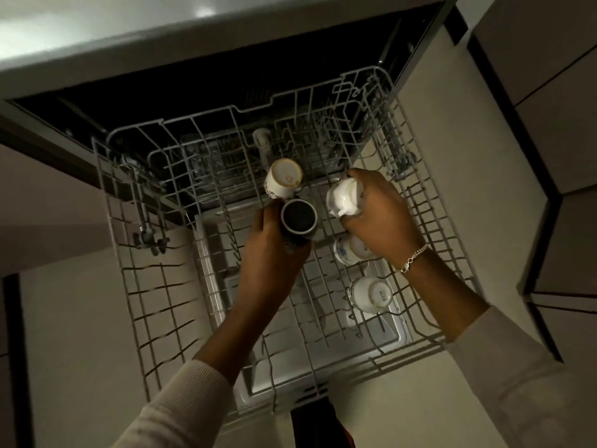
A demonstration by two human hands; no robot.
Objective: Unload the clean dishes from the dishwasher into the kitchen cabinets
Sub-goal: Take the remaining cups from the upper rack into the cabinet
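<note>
Nearest the lens, two pale ribbed sleeves: left sleeve (181, 405) up from the bottom edge, right sleeve (517, 367) in from the lower right corner, with a silver chain bracelet (412, 258) on the bare right wrist.

Left grip (274, 240) curled round the wall of a dark mug (298, 218), mouth turned up toward the camera. Right grip (378, 208) closed round a glossy white cup (344, 198) from its right side — cup tipped over at an angle. Both held over the middle of the wire rack (145, 286); resting on the tines or lifted clear, impossible to tell.

Just beyond the dark mug, touching it or very nearly, a cream cup (284, 181) turned upside down and tilted, base toward the camera. Under the right wrist, a floral cup (347, 252) lying among the tines; nearer along the same side, an upturned white cup (371, 294) with print on its base.

Rack drawn out of the dark dishwasher tub (193, 101) and hanging over the open door (323, 367) — metal lining visible through the wires. Across the top, the grey edge of the bench (97, 33); to the right, pale cabinet fronts (549, 124).
</note>
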